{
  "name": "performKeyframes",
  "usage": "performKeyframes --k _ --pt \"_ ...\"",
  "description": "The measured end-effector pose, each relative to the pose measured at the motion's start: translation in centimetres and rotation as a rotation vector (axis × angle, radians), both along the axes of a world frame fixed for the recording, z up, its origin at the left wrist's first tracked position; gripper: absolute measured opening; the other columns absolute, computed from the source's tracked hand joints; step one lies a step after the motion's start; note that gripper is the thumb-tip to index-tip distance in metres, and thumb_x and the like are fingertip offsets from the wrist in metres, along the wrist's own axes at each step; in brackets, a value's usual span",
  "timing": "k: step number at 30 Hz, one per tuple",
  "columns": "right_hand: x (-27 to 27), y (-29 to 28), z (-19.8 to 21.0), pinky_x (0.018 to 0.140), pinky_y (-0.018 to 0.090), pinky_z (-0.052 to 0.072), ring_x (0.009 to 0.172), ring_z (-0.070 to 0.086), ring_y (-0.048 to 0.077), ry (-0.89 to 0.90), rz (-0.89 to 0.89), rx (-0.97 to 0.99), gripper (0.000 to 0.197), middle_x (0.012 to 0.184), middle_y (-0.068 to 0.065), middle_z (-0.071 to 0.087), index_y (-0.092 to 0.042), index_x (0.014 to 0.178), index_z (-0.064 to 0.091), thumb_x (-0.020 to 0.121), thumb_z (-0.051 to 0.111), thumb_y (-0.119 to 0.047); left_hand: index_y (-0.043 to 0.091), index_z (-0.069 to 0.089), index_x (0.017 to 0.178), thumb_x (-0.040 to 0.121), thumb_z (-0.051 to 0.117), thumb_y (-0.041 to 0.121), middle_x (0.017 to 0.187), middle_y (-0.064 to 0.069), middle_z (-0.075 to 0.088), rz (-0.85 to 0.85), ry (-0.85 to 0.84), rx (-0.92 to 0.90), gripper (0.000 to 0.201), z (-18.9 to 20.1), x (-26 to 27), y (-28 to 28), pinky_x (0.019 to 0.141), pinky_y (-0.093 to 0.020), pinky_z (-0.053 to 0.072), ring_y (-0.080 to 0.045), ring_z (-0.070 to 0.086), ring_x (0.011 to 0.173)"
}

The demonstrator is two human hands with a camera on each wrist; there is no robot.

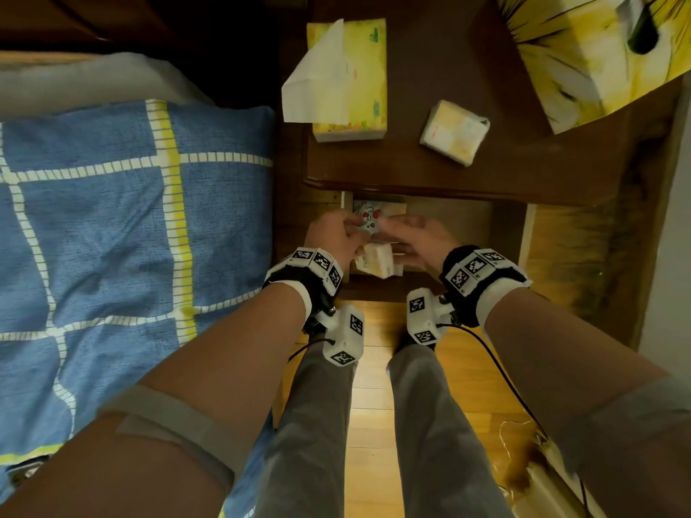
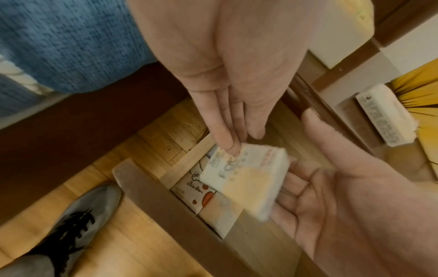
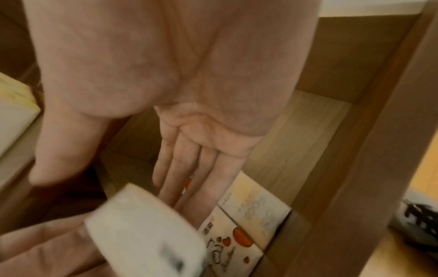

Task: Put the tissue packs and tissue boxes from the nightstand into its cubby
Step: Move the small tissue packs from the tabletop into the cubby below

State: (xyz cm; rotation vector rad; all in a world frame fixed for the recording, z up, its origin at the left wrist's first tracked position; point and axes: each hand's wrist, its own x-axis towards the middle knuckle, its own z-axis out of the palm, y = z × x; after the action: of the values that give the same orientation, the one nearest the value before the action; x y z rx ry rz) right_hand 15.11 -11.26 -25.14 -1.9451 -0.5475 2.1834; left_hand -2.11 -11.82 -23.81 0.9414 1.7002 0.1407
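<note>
Head view: both hands reach into the cubby (image 1: 448, 233) under the nightstand (image 1: 411, 170) top. The left hand (image 1: 334, 235) and right hand (image 1: 418, 237) have a small pack (image 1: 374, 261) between them at the cubby's left side. On the top, a tissue box (image 1: 349, 80) lies by the left edge, a square pack (image 1: 454, 132) near the front edge.

Left wrist view: the left hand's straight fingers (image 2: 227, 138) press the pack (image 2: 246, 180) on top; the right palm (image 2: 343, 196) lies flat under it, fingers spread. Below, a printed box (image 2: 194, 189) lies in the cubby.

Right wrist view: blurred; the right hand's fingers (image 3: 189, 174) are straight, the pack (image 3: 142, 234) beside them.
</note>
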Motion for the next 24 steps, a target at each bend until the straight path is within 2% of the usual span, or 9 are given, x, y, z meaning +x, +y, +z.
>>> performKeyframes --k 3,6,9,11,13,16,17,21,24 --pt "0.8 -0.3 -0.3 0.089 0.033 0.056 0.108 0.064 0.014 -0.087 0.204 0.023 0.056 0.116 -0.003 0.068 -0.018 0.126 0.058 0.076 0.083 -0.028 0.017 0.067 0.105 0.091 0.061 0.009 0.099 -0.004 0.071 -0.021 0.068 0.001 0.018 -0.5 -0.2 -0.2 0.079 -0.042 0.062 -0.023 0.073 0.087" --pt "1.2 -0.4 -1.2 0.077 0.027 0.054 0.106 0.062 0.016 -0.180 0.331 0.044 0.053 0.118 -0.001 0.066 -0.019 0.125 0.060 0.078 0.081 -0.032 0.025 0.066 0.096 0.090 0.056 0.010 0.100 -0.003 0.073 -0.027 0.136 0.040 0.018 -0.7 -0.5 -0.2 0.076 -0.043 0.062 -0.023 0.073 0.087" --pt "0.8 -0.5 -2.4 0.071 0.024 0.049 0.108 0.062 0.020 -0.208 0.493 0.075 0.052 0.120 0.003 0.065 -0.018 0.122 0.059 0.076 0.082 -0.028 0.021 0.067 0.104 0.091 0.055 0.013 0.104 0.001 0.073 -0.060 0.188 0.079 0.019 -0.4 -0.7 -0.3 0.080 -0.039 0.059 -0.018 0.070 0.090" --pt "0.2 -0.5 -3.3 0.080 0.029 0.051 0.110 0.061 0.023 -0.265 0.584 0.110 0.059 0.122 0.006 0.064 -0.016 0.125 0.053 0.074 0.083 -0.024 0.020 0.066 0.108 0.092 0.055 0.015 0.107 0.002 0.071 -0.093 0.206 0.094 0.021 -0.5 -1.0 -0.4 0.084 -0.037 0.058 -0.017 0.068 0.094" --pt "-0.4 -0.7 -4.0 0.089 0.038 0.053 0.107 0.062 0.025 -0.347 0.635 0.145 0.069 0.116 0.006 0.063 -0.015 0.130 0.046 0.073 0.083 -0.024 0.020 0.065 0.111 0.091 0.054 0.016 0.108 0.002 0.071 -0.102 0.192 0.084 0.022 -0.6 -1.2 -0.6 0.085 -0.038 0.057 -0.017 0.067 0.096" --pt "-1.1 -1.1 -4.5 0.079 0.037 0.054 0.097 0.063 0.027 -0.357 0.699 0.228 0.065 0.093 -0.002 0.056 -0.020 0.128 0.044 0.074 0.079 -0.015 0.022 0.064 0.112 0.091 0.054 0.017 0.108 0.003 0.070 -0.108 0.181 0.075 0.023 -0.8 -1.5 -0.8 0.085 -0.038 0.057 -0.017 0.066 0.096" --pt "-1.1 -1.1 -4.4 0.076 0.036 0.054 0.095 0.063 0.027 -0.354 0.739 0.262 0.059 0.091 -0.004 0.055 -0.022 0.125 0.046 0.075 0.078 -0.013 0.022 0.064 0.112 0.091 0.054 0.017 0.108 0.003 0.070 -0.108 0.179 0.077 0.024 -0.9 -1.6 -0.9 0.085 -0.038 0.057 -0.017 0.066 0.096" --pt "-1.2 -0.6 -3.7 0.076 0.039 0.058 0.088 0.065 0.023 -0.385 0.791 0.313 0.040 0.099 -0.002 0.062 -0.023 0.104 0.052 0.075 0.079 -0.023 0.023 0.064 0.113 0.090 0.055 0.018 0.110 0.004 0.070 -0.086 0.170 0.070 0.025 -1.1 -1.9 -1.3 0.085 -0.038 0.057 -0.016 0.066 0.098" --pt "-1.1 -1.0 -3.6 0.075 0.043 0.059 0.086 0.066 0.023 -0.347 0.729 0.252 0.043 0.094 0.003 0.064 -0.020 0.101 0.049 0.073 0.081 -0.026 0.023 0.064 0.111 0.090 0.054 0.017 0.109 0.005 0.070 -0.076 0.163 0.055 0.024 -0.9 -1.8 -1.5 0.085 -0.039 0.057 -0.017 0.066 0.097"
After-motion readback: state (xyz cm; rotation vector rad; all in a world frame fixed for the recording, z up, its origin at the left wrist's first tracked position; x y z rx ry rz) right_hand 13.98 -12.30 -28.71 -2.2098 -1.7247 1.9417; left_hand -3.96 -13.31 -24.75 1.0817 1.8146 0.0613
